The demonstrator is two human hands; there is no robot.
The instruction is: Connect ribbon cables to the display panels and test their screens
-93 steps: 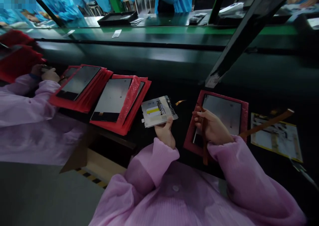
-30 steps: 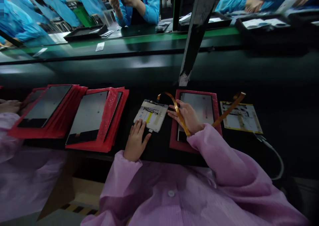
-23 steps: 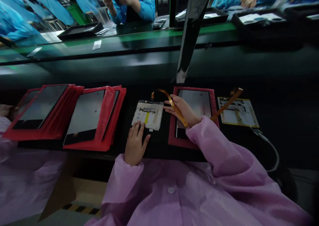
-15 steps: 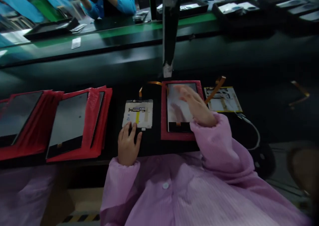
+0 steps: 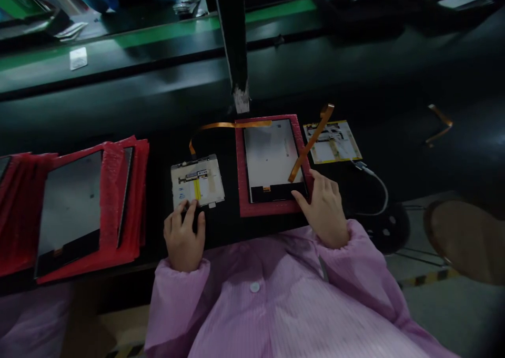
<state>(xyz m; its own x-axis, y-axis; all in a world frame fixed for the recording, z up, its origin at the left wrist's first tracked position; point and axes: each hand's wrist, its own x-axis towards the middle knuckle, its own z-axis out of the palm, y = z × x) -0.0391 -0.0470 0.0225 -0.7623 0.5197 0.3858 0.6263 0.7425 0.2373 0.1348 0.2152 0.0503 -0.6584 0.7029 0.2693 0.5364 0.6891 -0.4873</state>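
Left hand: (image 5: 183, 237) resting palm down on the dark surface (image 5: 394, 153), fingertips touching the near edge of a small white rectangular circuit-backed panel (image 5: 197, 181); grip loose, nothing held.
Right hand: (image 5: 324, 209) fingers spread over the near right corner of a red foam tray (image 5: 240, 169); grip open, nothing clasped.
Display panel: grey rectangular screen with a dark lower band (image 5: 273, 161), lying flat inside the red tray, just right of the small panel.
Ribbon cables: one thin orange flex strip (image 5: 224, 125) arching from the small panel's far edge toward the tray's top; a second orange strip (image 5: 310, 142) slanting across the tray's right edge.
Further right: yellow-edged flat board (image 5: 332, 141) with a pale cable (image 5: 374, 182) attached.
Left side: stack of red foam trays carrying dark screens (image 5: 79, 205).
Step in hand: judged as steadying both pieces, side by side.
Next move: likely calls for a fine pinch on a ribbon end, without creasing it.
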